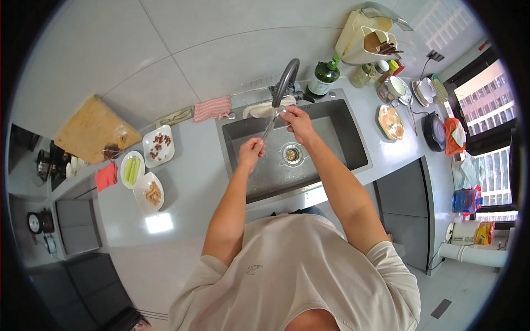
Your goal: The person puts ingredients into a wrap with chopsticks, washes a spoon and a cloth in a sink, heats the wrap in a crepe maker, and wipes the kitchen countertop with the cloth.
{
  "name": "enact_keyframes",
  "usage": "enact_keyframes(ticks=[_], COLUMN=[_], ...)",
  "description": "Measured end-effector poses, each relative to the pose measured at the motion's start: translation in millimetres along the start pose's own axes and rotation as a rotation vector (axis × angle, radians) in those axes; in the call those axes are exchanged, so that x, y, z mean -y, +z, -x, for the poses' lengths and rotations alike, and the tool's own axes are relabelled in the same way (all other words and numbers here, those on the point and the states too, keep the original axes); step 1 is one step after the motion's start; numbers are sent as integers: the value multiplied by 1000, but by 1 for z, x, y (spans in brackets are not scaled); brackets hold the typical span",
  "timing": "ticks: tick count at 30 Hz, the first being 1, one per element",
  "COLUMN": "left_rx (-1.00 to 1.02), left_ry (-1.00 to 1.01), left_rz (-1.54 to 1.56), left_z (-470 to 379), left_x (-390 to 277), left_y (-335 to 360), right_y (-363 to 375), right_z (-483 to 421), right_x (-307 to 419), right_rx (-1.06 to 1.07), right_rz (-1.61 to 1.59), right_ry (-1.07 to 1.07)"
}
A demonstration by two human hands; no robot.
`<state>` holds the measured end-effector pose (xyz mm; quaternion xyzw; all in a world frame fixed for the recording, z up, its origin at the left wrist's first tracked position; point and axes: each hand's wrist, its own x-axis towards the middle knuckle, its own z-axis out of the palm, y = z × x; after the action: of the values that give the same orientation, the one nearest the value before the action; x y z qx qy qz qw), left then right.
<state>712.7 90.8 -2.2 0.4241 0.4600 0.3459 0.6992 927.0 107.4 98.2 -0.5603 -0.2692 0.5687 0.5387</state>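
Note:
Over the sink [360, 145], both hands hold a slim, shiny metal utensil [270, 125] just below the curved grey faucet [285, 80]. My left hand [250, 152] pinches its lower end, and my right hand [299, 125] grips the upper end close to the spout. It lies at a slant between them; its exact kind is hard to tell. Water appears to run over it and into the basin. Beneath and to the right of the utensil, the round metal drain strainer [292, 154] is wet.
Left on the counter stand plates with reddish-brown pieces [159, 145], green stalks [131, 170] and pale tan pieces [153, 193]; a wooden cutting board [95, 130] leans behind. A green pump bottle [324, 78], jars [362, 75] and an orange-patterned dish [391, 122] are on the right.

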Motion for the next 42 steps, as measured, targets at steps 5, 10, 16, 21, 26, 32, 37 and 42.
enact_keyframes(ticks=[5,10,16,21,26,32,37,42], left_rx=[-55,57,53,-36,124,125,81,14], left_ry=[25,35,117,340,636,822,776,682], left_rz=[131,202,244,-203,-291,-398,-347,-487], left_z=[-14,-35,-57,-65,-86,-108,-119,-130], left_x=[0,-12,-43,-67,-110,-171,-187,-185], left_y=[22,84,198,299,399,470,496,488], right_y=[-41,-106,-207,-274,-319,-342,-341,-326], right_z=[23,48,64,81,84,79,44,8], right_x=[16,51,91,137,203,268,291,295], right_rx=[-47,-68,-184,-300,-400,-430,-511,-583], right_rz=[96,13,-103,-39,-72,-177,-194,-49], right_ry=[-71,-138,-291,-508,-694,-901,-960,-848])
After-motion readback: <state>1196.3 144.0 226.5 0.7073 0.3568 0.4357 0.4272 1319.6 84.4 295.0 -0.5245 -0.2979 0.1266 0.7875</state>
